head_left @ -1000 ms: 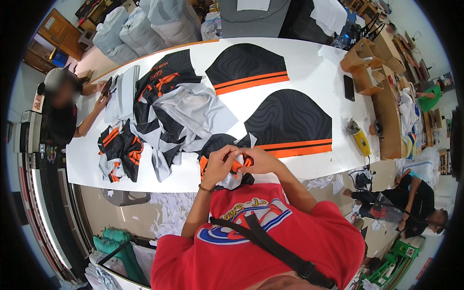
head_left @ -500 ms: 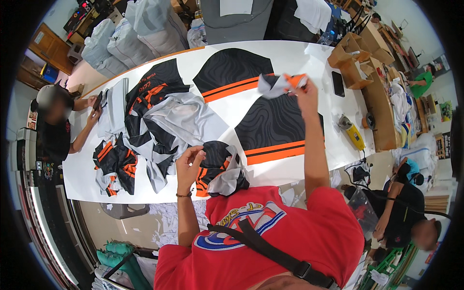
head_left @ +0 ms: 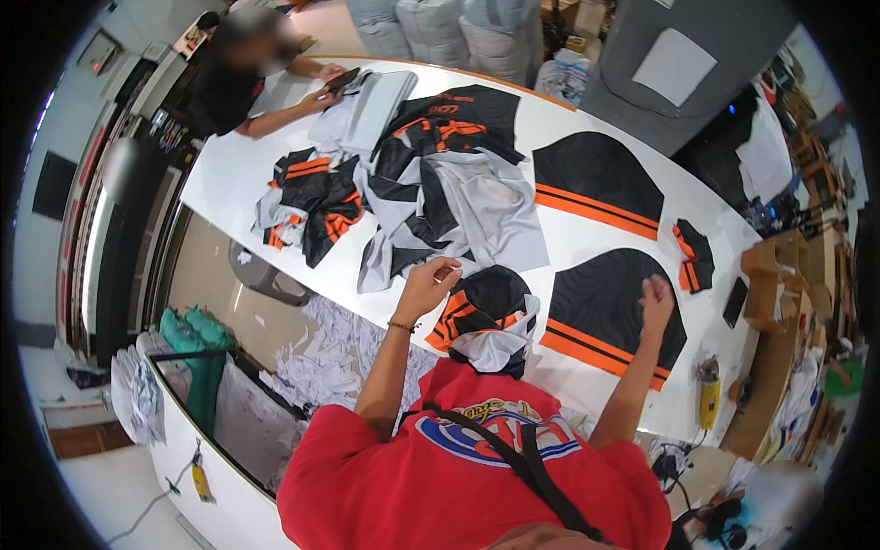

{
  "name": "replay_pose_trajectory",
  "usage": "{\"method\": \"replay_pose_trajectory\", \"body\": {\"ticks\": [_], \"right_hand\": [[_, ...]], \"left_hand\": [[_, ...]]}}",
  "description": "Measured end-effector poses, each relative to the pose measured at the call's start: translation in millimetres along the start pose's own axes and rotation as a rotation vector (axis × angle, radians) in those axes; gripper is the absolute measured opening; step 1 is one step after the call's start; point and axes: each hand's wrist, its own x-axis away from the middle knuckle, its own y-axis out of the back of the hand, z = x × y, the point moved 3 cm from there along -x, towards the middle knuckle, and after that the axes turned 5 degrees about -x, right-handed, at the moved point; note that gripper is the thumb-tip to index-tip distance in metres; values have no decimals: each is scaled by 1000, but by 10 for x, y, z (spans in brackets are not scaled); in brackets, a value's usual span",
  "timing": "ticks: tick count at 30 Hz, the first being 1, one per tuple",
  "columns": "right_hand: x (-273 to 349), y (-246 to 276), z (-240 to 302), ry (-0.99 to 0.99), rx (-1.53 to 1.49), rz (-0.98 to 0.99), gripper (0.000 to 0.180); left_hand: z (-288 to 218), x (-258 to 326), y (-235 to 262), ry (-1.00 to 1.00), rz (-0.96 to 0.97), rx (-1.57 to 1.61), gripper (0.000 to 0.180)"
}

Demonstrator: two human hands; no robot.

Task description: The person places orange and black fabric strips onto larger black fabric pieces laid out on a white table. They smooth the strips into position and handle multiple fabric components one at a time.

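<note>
My left hand hovers beside a crumpled bundle of black, orange and grey cut fabric at the near table edge, fingers loosely bent and holding nothing. Over a black wavy-patterned sleeve panel with an orange band, my right hand is empty with its fingers half curled. A matching sleeve panel lies flat beyond it. To the right of both panels rests a small black and orange fabric piece.
Heaped jersey fabric covers the table's middle-left, with a smaller pile beside it. At right are a phone, a yellow power tool and cardboard boxes. A person holds a phone at the far left.
My right hand has let go of the small fabric piece, which now lies right of the panels, and has drawn back toward me. The view has turned to the left.
</note>
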Motion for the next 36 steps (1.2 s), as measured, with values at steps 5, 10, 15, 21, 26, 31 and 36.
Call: {"method": "replay_pose_trajectory", "body": {"ticks": [5,10,15,21,26,31,36], "right_hand": [[779,-583,145,-144,-214,228,32],[1181,-891,265,-147,-170,370,28],[1355,-995,331,-143,-154,452,25],[1360,-1024,365,-110,-135,525,23],[1359,-1094,360,-49,-146,548,25],[1446,-1155,372,-46,-65,532,25],[1537,-1197,426,-99,-91,567,25]], "left_hand": [[160,-77,91,50,-50,-70,27],[411,-252,227,142,-187,-90,23],[919,-490,656,252,-478,-88,23],[1498,-807,1385,325,-825,-63,27],[1890,-950,1573,257,-701,-293,35],[2235,-885,1487,282,-581,-532,36],[2156,-766,1550,359,-707,-542,43]]}}
